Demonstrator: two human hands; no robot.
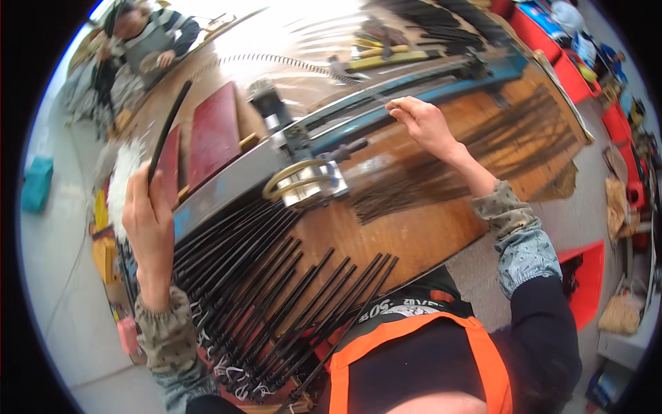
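Note:
At the left, my left hand (pixel 148 224) is closed around a slim black rod (pixel 170 127), which slants up and away from the fingers. Over the machine's blue rail, my right hand (pixel 424 125) is pinched on the end of a long thin coil spring (pixel 276 61). From those fingers the spring arcs leftward across the table and fades near the rod's upper tip; whether the two touch, I cannot tell. Between my hands stands a metal clamp unit (pixel 303 190) with a yellowish hose looped on it. Below it lie several black rods (pixel 276 303) with white cords at their near ends.
A bundle of thin dark wires (pixel 476 162) is spread on the wooden tabletop (pixel 407 245). Dark red boards (pixel 214 134) lie behind the rail. Yellow-handled tools (pixel 386 58) rest farther back. Another person (pixel 148 41) sits at the far left. Red bins (pixel 583 283) stand at the right.

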